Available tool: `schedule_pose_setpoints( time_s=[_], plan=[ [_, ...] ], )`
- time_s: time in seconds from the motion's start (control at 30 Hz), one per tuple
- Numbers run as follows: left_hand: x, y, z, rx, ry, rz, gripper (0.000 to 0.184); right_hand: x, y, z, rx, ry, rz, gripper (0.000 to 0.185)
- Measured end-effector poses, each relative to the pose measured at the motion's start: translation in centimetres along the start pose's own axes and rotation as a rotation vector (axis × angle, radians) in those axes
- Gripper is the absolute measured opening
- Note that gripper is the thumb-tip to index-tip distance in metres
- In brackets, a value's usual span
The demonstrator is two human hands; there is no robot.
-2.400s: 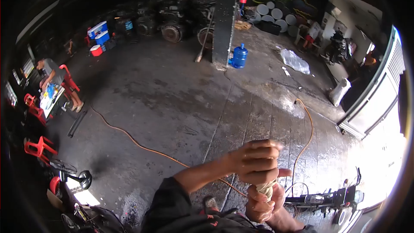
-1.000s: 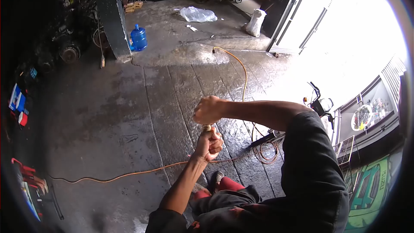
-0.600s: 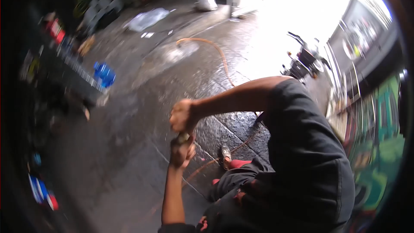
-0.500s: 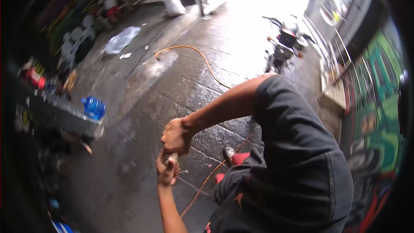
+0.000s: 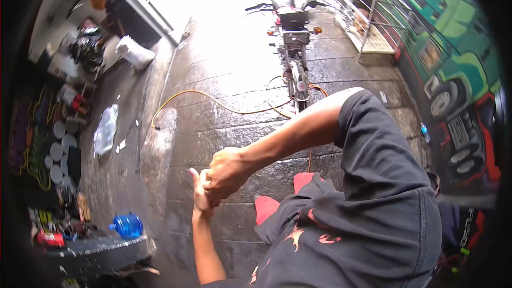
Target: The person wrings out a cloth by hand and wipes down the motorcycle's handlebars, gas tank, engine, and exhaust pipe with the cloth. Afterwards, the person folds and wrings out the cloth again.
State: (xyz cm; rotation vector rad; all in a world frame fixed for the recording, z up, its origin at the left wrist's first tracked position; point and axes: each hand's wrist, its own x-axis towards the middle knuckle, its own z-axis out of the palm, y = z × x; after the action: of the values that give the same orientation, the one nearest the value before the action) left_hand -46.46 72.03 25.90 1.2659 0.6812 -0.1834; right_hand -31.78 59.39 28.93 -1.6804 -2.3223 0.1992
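In front of my body, low over the wet paved floor, my two hands are pressed together. My right hand point(image 5: 230, 173) is closed, its fingers wrapped against the left one. From below, my left hand point(image 5: 201, 194) meets it, thumb sticking up and fingers mostly covered by the right. Whatever lies between the palms is hidden now. Beyond the hands, a yellow-orange hose point(image 5: 213, 99) curves across the floor toward the rear wheel of a parked motorcycle point(image 5: 296, 37).
A blue water jug point(image 5: 128, 225) rests on a dark bench point(image 5: 101, 248) at lower left. Farther off are a clear plastic bag point(image 5: 105, 130) and a white sack point(image 5: 134, 52). A metal railing point(image 5: 368, 16) and a wall with a truck mural point(image 5: 453, 48) stand right.
My view has swung right and steadied, so the motorcycle is nearer the middle. A pale thing seen between my hands before is now covered as they press closer together.
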Motion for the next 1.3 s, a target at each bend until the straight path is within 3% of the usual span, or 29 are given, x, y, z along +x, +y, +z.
schedule_pose_setpoints(
  time_s=[0.13,0.17,0.23,0.27,0.33,0.43,0.47,0.53,0.57,0.6,0.67,0.7,0.73,0.87,0.9,1.0,1.03,1.13,1.2,1.27,1.3],
  plan=[
    [4.2,2.8,-2.7,0.351,-0.223,0.009,0.078,-0.4,1.7,0.6,0.018,0.095,0.093,0.041],
    [5.1,3.6,-3.8,0.339,-0.287,0.003,0.076,0.1,1.5,1.3,0.009,0.218,0.182,0.04],
    [4.3,6.2,-4.3,0.201,-0.31,0.092,0.075,2.1,-0.9,-1.0,0.157,0.178,0.448,0.04],
    [3.9,7.4,-4.8,0.121,-0.313,0.138,0.075,2.7,-1.6,-1.4,0.204,0.303,0.472,0.041],
    [4.6,10.7,-8.5,0.093,-0.534,0.377,0.076,4.2,-3.5,-2.9,0.346,0.459,0.55,0.045],
    [6.3,13.6,-11.7,-0.023,-0.79,0.543,0.08,7.0,-6.7,-5.6,1.016,0.668,0.494,0.04],
    [7.3,14.2,-12.3,-0.088,-0.918,0.542,0.087,8.6,-8.7,-6.0,1.403,0.812,0.46,0.043],
    [7.8,16.3,-9.5,-0.222,-1.338,0.804,0.086,10.1,-10.2,-5.6,1.875,0.741,0.276,0.045],
    [7.8,17.6,-8.7,-0.251,-1.54,0.865,0.092,11.5,-11.0,-5.2,1.931,0.767,0.219,0.05],
    [6.6,18.7,-7.3,-0.321,-1.681,0.929,0.083,12.5,-11.7,-6.2,1.978,0.729,0.184,0.056],
    [3.8,20.2,-4.4,-0.631,-1.936,0.978,0.035,14.8,-12.1,-4.2,2.416,0.62,-0.046,0.058],
    [2.3,21.6,-3.4,-0.632,-2.063,1.025,0.015,16.0,-12.4,-3.8,2.547,0.648,-0.083,0.065],
    [1.3,24.1,-2.8,-0.423,-2.312,1.069,0.014,17.0,-12.6,-3.1,2.588,0.613,-0.158,0.068],
    [-4.3,25.7,-1.3,-0.236,-2.732,0.967,0.015,19.9,-13.0,1.6,2.668,0.548,-0.414,0.078],
    [-4.4,25.6,-1.4,-0.175,-2.855,1.075,0.015,20.7,-13.1,2.7,2.672,0.549,-0.47,0.08],
    [-4.1,25.0,-2.1,0.059,-3.171,1.403,0.015,19.7,-14.5,1.5,2.66,0.511,-0.245,0.079],
    [-3.8,25.1,-2.9,0.027,-3.105,1.348,0.016,19.0,-14.9,0.3,2.634,0.47,-0.121,0.078],
    [-2.2,25.4,-5.7,-0.224,-2.688,1.061,0.021,19.2,-13.9,0.1,2.516,0.341,-0.649,0.071],
    [-1.7,24.5,-7.2,-0.365,-2.381,0.95,0.026,17.2,-14.6,-3.3,2.18,0.756,-0.088,0.038],
    [-2.6,23.1,-8.3,-0.487,-2.047,0.855,0.031,17.0,-13.7,-2.1,2.249,0.68,-0.026,0.031],
    [-4.0,22.3,-8.4,-0.545,-1.835,0.775,0.032,17.1,-13.5,-2.3,2.188,0.66,0.104,0.03]
  ],
)
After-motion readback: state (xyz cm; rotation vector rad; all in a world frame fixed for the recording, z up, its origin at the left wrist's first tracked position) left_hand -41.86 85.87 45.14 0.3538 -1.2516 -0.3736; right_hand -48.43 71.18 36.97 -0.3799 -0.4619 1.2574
